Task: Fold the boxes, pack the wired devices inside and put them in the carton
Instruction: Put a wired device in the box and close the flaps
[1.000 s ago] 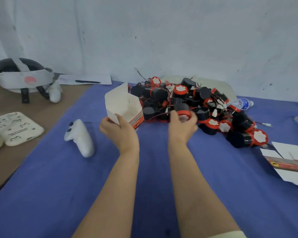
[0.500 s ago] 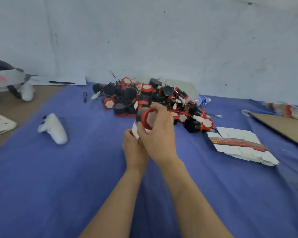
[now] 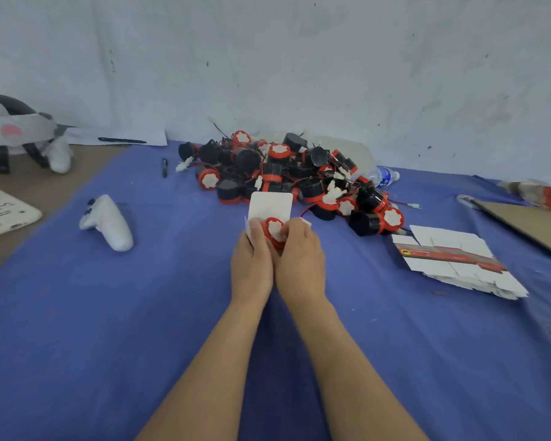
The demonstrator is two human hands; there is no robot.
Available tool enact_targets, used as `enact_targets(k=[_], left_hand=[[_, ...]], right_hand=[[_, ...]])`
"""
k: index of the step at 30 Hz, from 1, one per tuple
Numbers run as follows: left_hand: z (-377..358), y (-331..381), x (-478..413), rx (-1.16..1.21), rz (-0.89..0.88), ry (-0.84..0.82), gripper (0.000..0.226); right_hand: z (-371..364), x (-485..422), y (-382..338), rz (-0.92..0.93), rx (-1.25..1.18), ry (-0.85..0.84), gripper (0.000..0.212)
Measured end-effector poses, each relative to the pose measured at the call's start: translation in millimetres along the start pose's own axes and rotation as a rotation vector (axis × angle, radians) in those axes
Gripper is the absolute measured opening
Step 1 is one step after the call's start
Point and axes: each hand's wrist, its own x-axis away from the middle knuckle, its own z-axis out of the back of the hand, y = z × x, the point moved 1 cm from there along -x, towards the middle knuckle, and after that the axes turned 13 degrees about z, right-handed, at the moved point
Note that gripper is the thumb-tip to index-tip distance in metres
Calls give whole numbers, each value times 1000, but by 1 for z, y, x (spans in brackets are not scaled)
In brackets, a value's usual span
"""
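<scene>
My two hands are close together over the blue cloth (image 3: pixel 109 313). My left hand (image 3: pixel 252 265) holds a small white box (image 3: pixel 271 203) by its side, with my thumb curled on the edge. The top flap of the box stands up, so the box is open. My right hand (image 3: pixel 299 259) has its fingers curled round a red and black device (image 3: pixel 275 231). The device sits in the open mouth of the box, with its white face toward me. Just behind the box is a big pile of devices (image 3: pixel 287 173), all tangled up with their wires. A water bottle (image 3: pixel 384 176) lies at the far right end of the pile. To the right of my hands lies a stack of flat boxes (image 3: pixel 452 262), not folded yet. Past the stack is a brown cardboard sheet (image 3: pixel 522 224). On the left, well apart from my hands, a white controller (image 3: pixel 109 222) lies on the cloth
</scene>
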Motion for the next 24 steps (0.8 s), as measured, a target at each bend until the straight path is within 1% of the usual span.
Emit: enact_targets(k=[1, 3, 5, 7, 8, 9, 10, 11, 12, 14, 15, 16, 17, 18, 20, 22, 24], left_hand=[[-1, 1, 1, -5, -5, 7, 56], [-2, 1, 2, -94, -17, 28, 51], [-3, -2, 1, -169, -2, 25, 41], [-2, -4, -2, -162, 23, 12, 28], [-2, -5, -2, -146, 24, 14, 22], [-1, -5, -2, -138, 22, 17, 20], [-1, -6, -1, -156, 14, 17, 24], [-2, -6, 1, -193, 2, 19, 30], [-2, -5, 1, -234, -10, 26, 35], [-3, -5, 2, -268, -36, 39, 37], [-3, -4, 2, -265, -43, 39, 35], [-4, -4, 2, -263, -48, 37, 34], [-4, -4, 3, -265, -53, 33, 34], [-5, -4, 4, -267, -60, 27, 34], [-8, -4, 5, -260, -94, 2, 33], [-10, -5, 7, -247, -137, -26, 33], [-11, -4, 8, -232, -184, -38, 35]], right_hand=[[2, -1, 1, 12, 101, -22, 20], [4, 1, 5, 41, 283, -107, 18], [6, 3, 5, 71, 310, -187, 21], [10, 3, 5, 93, 240, -279, 27], [12, 2, 5, 71, 156, -321, 29], [14, 1, 6, 23, 41, -341, 31], [16, 1, 8, -36, -63, -324, 34], [18, 0, 10, -82, -131, -255, 36], [20, -1, 13, -110, -152, -134, 33], [28, -4, 22, -158, -124, 196, 18], [33, -5, 26, -198, -141, 308, 18], [37, -6, 31, -241, -174, 357, 28], [39, -7, 36, -277, -205, 355, 38], [39, -8, 39, -296, -228, 338, 44], [40, -11, 44, -325, -275, 355, 47], [40, -15, 51, -395, -325, 416, 49], [44, -18, 57, -466, -408, 438, 49]])
